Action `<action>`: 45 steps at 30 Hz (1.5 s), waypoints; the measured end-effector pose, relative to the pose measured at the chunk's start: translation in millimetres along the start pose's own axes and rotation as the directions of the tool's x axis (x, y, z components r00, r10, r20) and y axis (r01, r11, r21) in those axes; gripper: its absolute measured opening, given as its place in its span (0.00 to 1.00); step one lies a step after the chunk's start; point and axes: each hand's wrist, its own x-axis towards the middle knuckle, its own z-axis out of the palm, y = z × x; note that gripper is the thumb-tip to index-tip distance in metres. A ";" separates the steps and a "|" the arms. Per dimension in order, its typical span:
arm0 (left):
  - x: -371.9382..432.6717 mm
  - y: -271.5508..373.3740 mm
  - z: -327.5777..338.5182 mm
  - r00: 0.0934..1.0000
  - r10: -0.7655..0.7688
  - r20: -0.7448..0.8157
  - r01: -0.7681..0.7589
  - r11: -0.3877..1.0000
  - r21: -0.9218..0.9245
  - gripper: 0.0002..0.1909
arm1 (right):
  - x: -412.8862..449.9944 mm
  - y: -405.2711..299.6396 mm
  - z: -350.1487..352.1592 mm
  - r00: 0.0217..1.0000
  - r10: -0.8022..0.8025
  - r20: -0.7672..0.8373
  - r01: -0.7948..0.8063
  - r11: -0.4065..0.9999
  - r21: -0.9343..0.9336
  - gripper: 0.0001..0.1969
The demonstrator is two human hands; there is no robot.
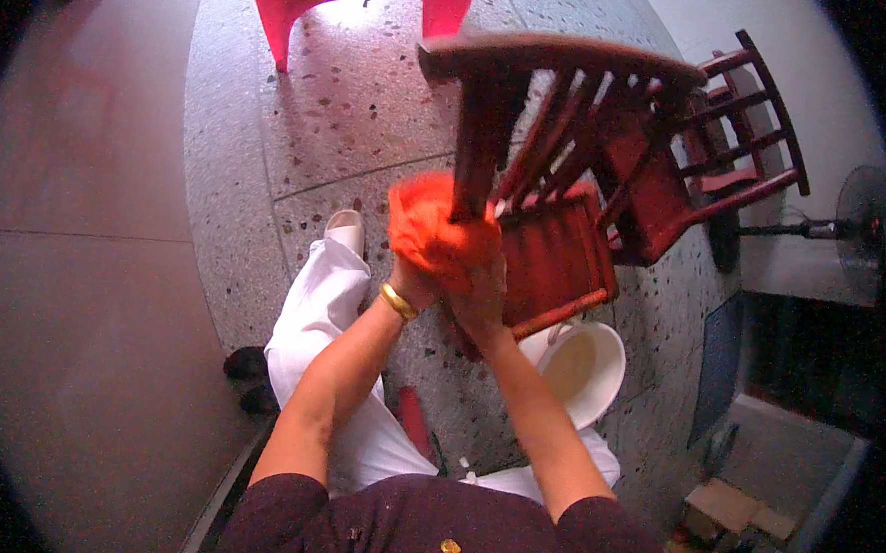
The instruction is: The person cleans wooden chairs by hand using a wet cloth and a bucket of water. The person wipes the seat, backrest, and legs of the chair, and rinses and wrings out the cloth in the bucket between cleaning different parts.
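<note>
Both my hands are at a bright orange cloth point(434, 223), which is bunched against the rear post of a dark red wooden chair point(484, 136). My left hand point(415, 276), below a gold bangle, grips the cloth from the left side. My right hand point(481, 297) holds it on the right, close beside the chair. The fingers of both hands are mostly hidden by the cloth and blurred. The chair's slatted back rises away from me, and its seat point(553, 260) shows to the right of the cloth.
A white bucket point(611, 375) with cloudy liquid stands by my right forearm. More dark red wooden chairs point(751, 127) crowd the right, near a standing fan point(859, 231). A pink plastic piece of furniture point(272, 20) is ahead on the speckled floor point(330, 135). Cardboard point(728, 505) lies lower right.
</note>
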 end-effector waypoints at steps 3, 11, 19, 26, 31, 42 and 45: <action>-11.1 -8.2 6.3 0.998 -0.053 -0.022 0.055 0.989 0.134 0.22 | -18.6 -1.1 -24.7 0.989 0.094 0.111 -0.101 0.993 0.065 0.25; -4.6 41.8 -25.5 0.974 -0.023 -0.223 0.223 0.207 0.953 0.17 | 38.4 -25.1 -105.8 0.942 0.239 0.236 -0.310 0.889 0.336 0.13; 5.7 115.2 71.4 0.887 0.445 0.127 -0.360 0.491 0.794 0.14 | 168.0 -78.5 -178.6 0.881 -0.179 -0.438 0.297 0.930 0.217 0.22; 37.2 63.5 64.6 0.881 0.460 0.115 -0.397 0.585 0.707 0.20 | 240.7 -123.3 -115.0 0.812 -0.536 -0.230 0.499 0.842 -0.203 0.24; 25.0 61.2 79.9 0.990 0.136 -0.035 -0.082 0.764 0.640 0.31 | 257.1 -68.2 -125.0 0.775 -0.570 -0.272 0.585 0.811 -0.030 0.18; 32.4 58.6 81.7 0.948 0.318 0.009 -0.237 0.689 0.685 0.45 | 275.9 132.6 -224.1 0.850 -0.311 -0.425 0.232 0.946 -0.228 0.26; 37.3 27.7 51.5 0.995 0.056 0.086 -0.097 0.778 0.620 0.33 | 269.6 156.0 -228.0 0.906 -0.175 -0.384 0.125 0.980 -0.152 0.28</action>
